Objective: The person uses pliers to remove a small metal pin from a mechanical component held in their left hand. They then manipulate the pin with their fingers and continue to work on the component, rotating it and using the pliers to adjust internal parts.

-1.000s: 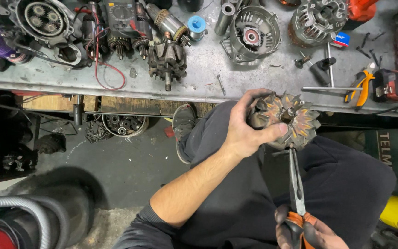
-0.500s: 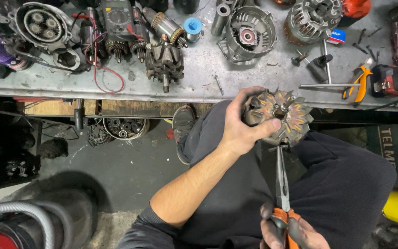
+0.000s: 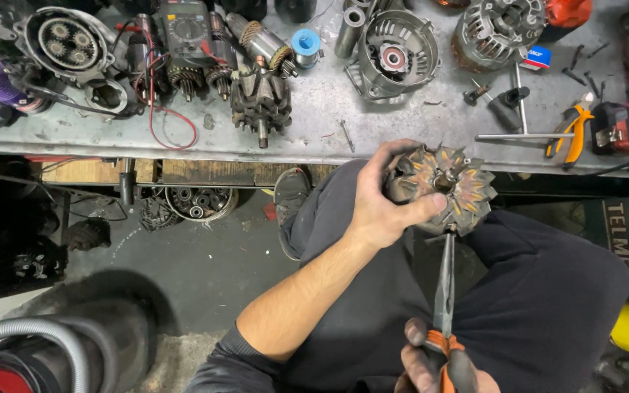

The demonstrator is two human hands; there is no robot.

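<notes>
My left hand (image 3: 384, 200) grips a rusty claw-pole alternator rotor (image 3: 454, 185) above my lap, thumb across its face. My right hand (image 3: 434, 364), at the bottom edge, is closed around the orange handles of long-nose pliers (image 3: 444, 291). The pliers' tip points up and meets the rotor's lower edge. Both hands are in front of my dark trousers.
A metal workbench (image 3: 314, 109) runs across the top, carrying another rotor (image 3: 260, 102), alternator housings (image 3: 394, 51), a multimeter with red leads (image 3: 183, 29), a T-handle wrench (image 3: 522, 109) and orange pliers (image 3: 573, 131). A bowl of bearings (image 3: 198, 204) lies under the bench. A vacuum hose (image 3: 30, 342) curls at lower left.
The view has shifted slightly. The pliers have swung from a slant to nearly upright under the rotor, and my right hand has moved left with them. My left hand keeps its hold.
</notes>
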